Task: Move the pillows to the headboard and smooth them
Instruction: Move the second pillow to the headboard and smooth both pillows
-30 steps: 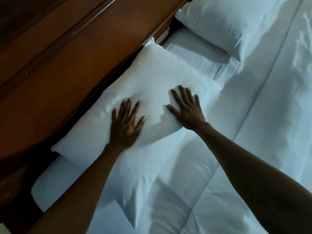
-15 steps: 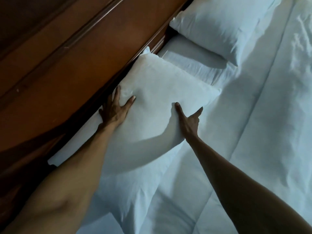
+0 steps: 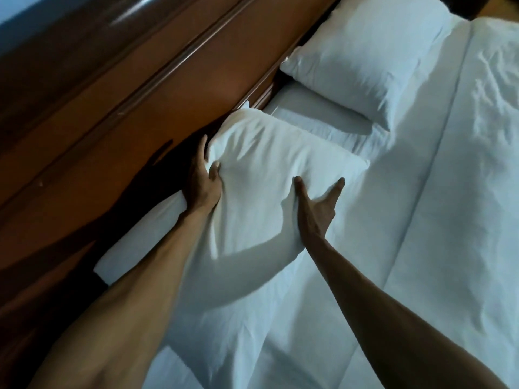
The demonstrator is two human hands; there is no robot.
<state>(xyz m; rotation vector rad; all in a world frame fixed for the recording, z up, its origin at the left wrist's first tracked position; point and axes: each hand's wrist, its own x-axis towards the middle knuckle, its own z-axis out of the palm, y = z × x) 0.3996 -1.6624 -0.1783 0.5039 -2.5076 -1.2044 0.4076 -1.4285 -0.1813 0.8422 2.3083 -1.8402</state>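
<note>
A white pillow (image 3: 261, 169) lies along the wooden headboard (image 3: 157, 108), lengthwise from the lower left to the middle. My left hand (image 3: 203, 181) grips its headboard-side edge, fingers tucked behind it and thumb on top. On the bed-side edge, my right hand (image 3: 316, 206) presses in with thumb and fingers spread. A second white pillow (image 3: 365, 51) rests against the headboard at the upper right, apart from both hands.
A white duvet (image 3: 449, 220) covers the bed to the right, with creases near the far right. A strip of fitted sheet (image 3: 309, 116) shows between the two pillows. A dark gap runs between headboard and mattress at the left.
Both hands went from lying flat on top of the pillow to its two long edges. The left hand now curls behind the headboard side; the pillow bunches up between them.
</note>
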